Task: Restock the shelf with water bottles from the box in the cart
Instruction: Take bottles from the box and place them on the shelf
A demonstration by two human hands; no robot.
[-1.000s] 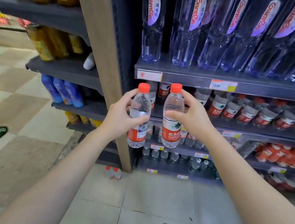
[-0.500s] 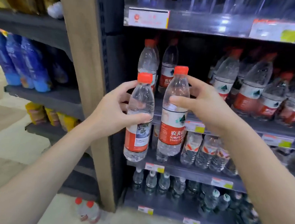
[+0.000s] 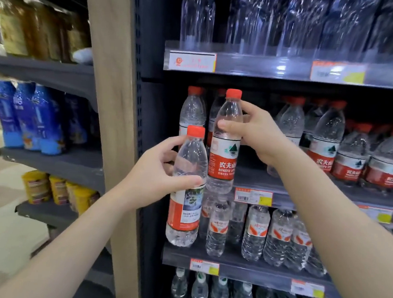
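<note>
My left hand [image 3: 155,181] wraps one water bottle [image 3: 186,209] and my right hand [image 3: 260,135] a second bottle [image 3: 224,151], both upright before the shelf [image 3: 309,200]; full, they're likely heavy, thin-walled and slick, best gripped above the label.

- Left grip [image 3: 155,176] is lifted ahead of a bare forearm reaching up from the lower left, thumb and fingers curled round a red-capped water bottle [image 3: 185,209] (held upright).
- Right grip [image 3: 260,135] sits higher, its bare forearm coming from the lower right, thumb and fingers clasping a second water bottle [image 3: 224,155] at its shoulder.
</note>
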